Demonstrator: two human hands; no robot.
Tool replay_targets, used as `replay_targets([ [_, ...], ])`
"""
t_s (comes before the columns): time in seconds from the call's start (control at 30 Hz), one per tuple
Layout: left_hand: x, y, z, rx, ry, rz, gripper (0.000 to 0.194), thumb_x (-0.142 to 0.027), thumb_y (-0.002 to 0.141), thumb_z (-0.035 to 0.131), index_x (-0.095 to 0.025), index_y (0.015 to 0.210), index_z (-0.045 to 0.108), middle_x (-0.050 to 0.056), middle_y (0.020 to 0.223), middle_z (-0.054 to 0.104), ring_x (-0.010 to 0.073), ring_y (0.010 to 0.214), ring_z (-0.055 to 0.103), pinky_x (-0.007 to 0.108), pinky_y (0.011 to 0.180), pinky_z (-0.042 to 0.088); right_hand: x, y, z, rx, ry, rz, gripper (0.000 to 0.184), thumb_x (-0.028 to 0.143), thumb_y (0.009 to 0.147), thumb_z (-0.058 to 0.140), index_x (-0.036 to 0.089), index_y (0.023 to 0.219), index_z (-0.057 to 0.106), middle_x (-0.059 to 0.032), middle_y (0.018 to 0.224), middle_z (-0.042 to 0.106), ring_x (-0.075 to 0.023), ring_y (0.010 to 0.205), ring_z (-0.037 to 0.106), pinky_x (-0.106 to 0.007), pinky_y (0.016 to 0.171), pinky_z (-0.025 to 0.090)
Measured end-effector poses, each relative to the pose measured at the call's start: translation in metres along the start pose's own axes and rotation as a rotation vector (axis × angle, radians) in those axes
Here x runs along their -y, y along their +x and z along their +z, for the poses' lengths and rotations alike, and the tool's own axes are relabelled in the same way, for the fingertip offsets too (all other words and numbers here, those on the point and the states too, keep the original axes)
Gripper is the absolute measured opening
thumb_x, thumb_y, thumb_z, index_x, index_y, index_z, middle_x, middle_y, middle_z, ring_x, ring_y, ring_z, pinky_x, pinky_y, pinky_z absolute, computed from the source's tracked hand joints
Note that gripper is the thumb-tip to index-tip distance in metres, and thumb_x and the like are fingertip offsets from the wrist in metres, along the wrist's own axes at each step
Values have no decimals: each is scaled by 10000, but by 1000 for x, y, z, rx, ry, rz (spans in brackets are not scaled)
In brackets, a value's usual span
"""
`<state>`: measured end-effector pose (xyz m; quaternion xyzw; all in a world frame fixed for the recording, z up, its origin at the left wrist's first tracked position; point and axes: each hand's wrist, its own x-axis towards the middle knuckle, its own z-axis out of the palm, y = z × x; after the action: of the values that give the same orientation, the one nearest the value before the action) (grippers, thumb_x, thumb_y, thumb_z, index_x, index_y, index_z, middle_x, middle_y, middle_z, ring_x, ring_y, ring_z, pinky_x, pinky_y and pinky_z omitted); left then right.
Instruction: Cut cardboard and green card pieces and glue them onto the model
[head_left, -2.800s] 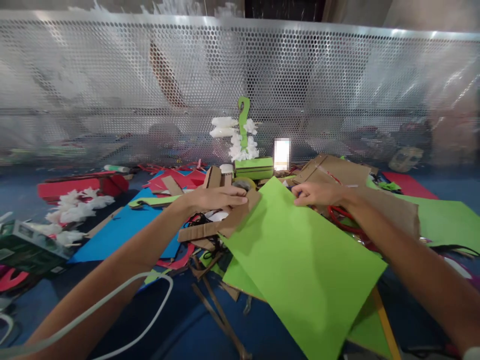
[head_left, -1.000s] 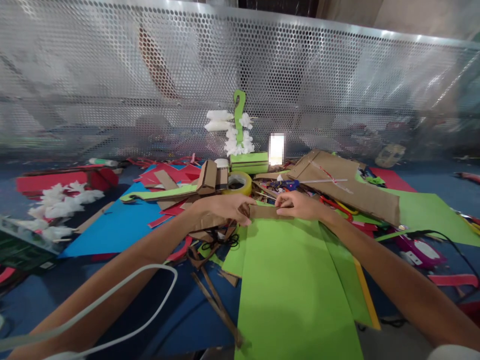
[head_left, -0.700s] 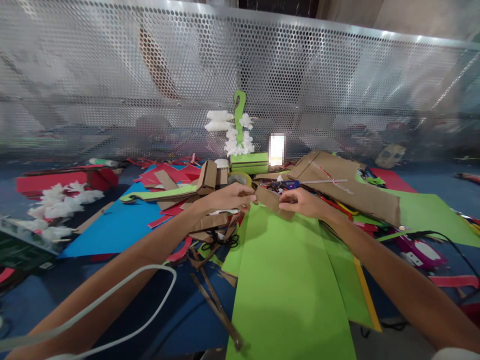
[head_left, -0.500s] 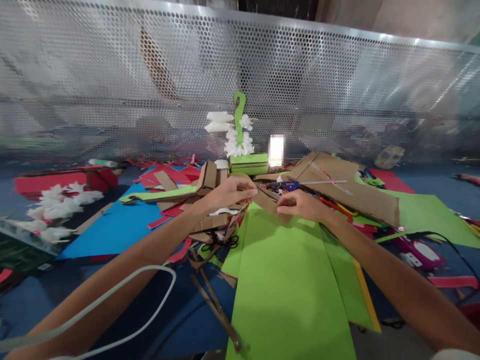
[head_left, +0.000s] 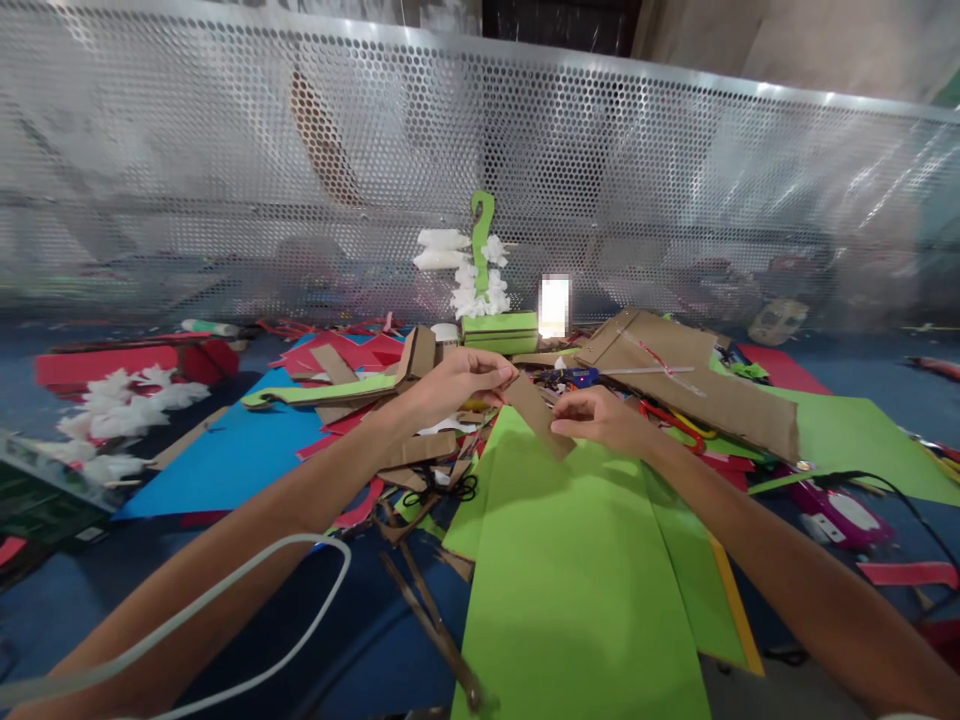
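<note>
A small brown cardboard strip (head_left: 537,412) slants above the top end of a light green sheet (head_left: 577,560). My left hand (head_left: 469,380) pinches the strip's upper end between thumb and fingers. At its right edge, the curled fingers of my right hand (head_left: 600,415) hold the strip lower down. Just behind the hands lies a blue glue gun (head_left: 574,377). Left of my left hand is a green hooked piece (head_left: 322,390) joined to a bent cardboard block (head_left: 416,355).
A perforated metal screen (head_left: 420,130) crosses the back. Before it stands a green hooked model (head_left: 484,225) with white tufts. Large cardboard (head_left: 697,375) lies right, a blue sheet (head_left: 225,450) left. A white cable (head_left: 300,540) loops in the left foreground. Scissors with red and yellow handles (head_left: 686,425) lie right.
The cardboard strip has turned so its broad face shows more and its lower end points further down. My right fingers have shifted slightly along its edge. The view has tipped slightly.
</note>
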<state>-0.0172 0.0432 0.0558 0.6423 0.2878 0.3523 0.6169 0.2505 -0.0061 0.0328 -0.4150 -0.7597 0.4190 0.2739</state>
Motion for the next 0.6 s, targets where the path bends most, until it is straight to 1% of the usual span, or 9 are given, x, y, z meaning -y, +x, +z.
replay_targets([
  [0.1, 3, -1, 3, 57, -100, 19, 474, -580, 775, 847, -140, 908, 730, 75, 865, 728, 165, 778, 709, 273, 742, 582, 4, -1, 5, -55, 51, -11, 296, 451, 872, 738, 168, 812, 672, -13, 788, 640, -151, 721, 564, -288, 680, 419],
  [0.17, 7, -1, 9, 138, -65, 41, 461, -571, 810, 822, -142, 947, 726, 95, 933, 740, 198, 884, 719, 307, 820, 576, 7, -1, 11, -96, 92, -7, 318, 464, 863, 740, 168, 789, 651, -9, 758, 626, -149, 697, 561, -285, 659, 425],
  [0.23, 14, 0, 15, 164, 23, 62, 413, -512, 819, 833, -141, 961, 720, 92, 966, 740, 201, 913, 708, 304, 839, 556, 10, 0, 18, -78, 127, -8, 324, 475, 860, 739, 166, 810, 656, -23, 781, 654, -160, 716, 592, -289, 669, 456],
  [0.27, 18, 1, 18, 138, 40, 66, 394, -492, 826, 829, -145, 975, 714, 82, 966, 736, 193, 903, 701, 298, 834, 548, 11, 0, 19, -45, 136, -14, 322, 478, 865, 734, 164, 840, 669, -36, 812, 679, -169, 740, 614, -295, 688, 477],
  [0.33, 26, 4, 19, 36, 17, 41, 359, -473, 845, 800, -163, 989, 689, 48, 924, 718, 169, 834, 682, 280, 782, 534, 12, 1, 17, 8, 115, -37, 314, 475, 882, 716, 164, 915, 693, -56, 876, 719, -184, 793, 650, -306, 731, 506],
  [0.4, 33, 6, 15, -94, 1, -1, 303, -432, 835, 786, -181, 936, 648, 2, 813, 668, 141, 700, 628, 244, 650, 487, 12, 0, 3, -13, 14, -54, 297, 458, 904, 695, 169, 970, 705, -60, 890, 737, -186, 803, 661, -308, 746, 509],
  [0.47, 37, 8, 8, -194, 38, -13, 240, -371, 828, 760, -199, 876, 599, -32, 718, 605, 122, 587, 551, 222, 532, 399, 10, -4, -22, -104, -158, -32, 263, 426, 932, 658, 173, 988, 709, -62, 887, 745, -184, 780, 660, -304, 732, 493],
  [0.53, 39, 9, 2, -171, 62, -39, 174, -337, 845, 698, -206, 896, 596, -15, 743, 634, 139, 593, 566, 236, 523, 401, 7, -12, -52, -215, -432, 43, 219, 363, 961, 610, 175, 983, 721, -70, 907, 751, -184, 776, 653, -298, 719, 461],
  [0.6, 38, 8, 1, -153, 90, -41, 136, -316, 848, 663, -204, 898, 604, 5, 773, 664, 154, 624, 590, 252, 553, 432, 2, -24, -80, -305, -691, 181, 188, 293, 967, 574, 167, 932, 709, -67, 847, 737, -177, 727, 627, -288, 678, 413],
])
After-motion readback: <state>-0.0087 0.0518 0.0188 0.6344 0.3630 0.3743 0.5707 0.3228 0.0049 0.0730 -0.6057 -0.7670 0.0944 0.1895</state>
